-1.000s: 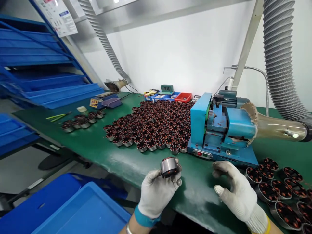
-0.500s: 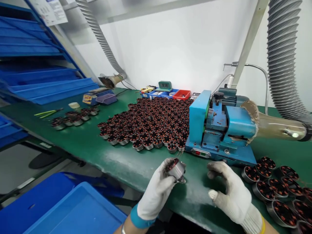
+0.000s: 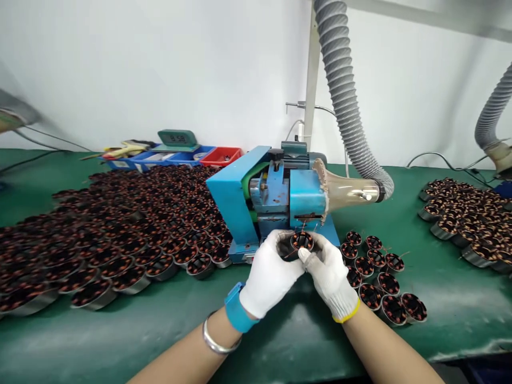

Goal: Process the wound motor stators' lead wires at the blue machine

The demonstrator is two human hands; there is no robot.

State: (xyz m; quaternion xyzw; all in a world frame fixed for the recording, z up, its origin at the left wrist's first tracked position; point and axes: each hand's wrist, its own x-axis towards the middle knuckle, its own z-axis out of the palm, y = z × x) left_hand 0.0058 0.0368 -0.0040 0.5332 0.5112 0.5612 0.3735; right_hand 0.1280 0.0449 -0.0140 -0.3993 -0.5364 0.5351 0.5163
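Both my hands wear white gloves and meet around one motor stator, a metal ring with copper windings inside and thin wire ends sticking up. My left hand grips it from the left, and my right hand closes on it from the right with the thumb at its near side. The stator is held just in front of the blue bench machine, which has a green belt and a clear suction funnel on its right. Whether the stator touches the machine, I cannot tell.
Many stators crowd the green table to the left. A smaller group stands right of the machine, more at far right. Behind are a clock, a red bin and a grey hose.
My view has swung right. My left hand has brought the stator to the front of the machine, and my right hand, open and apart before, has closed on it too.
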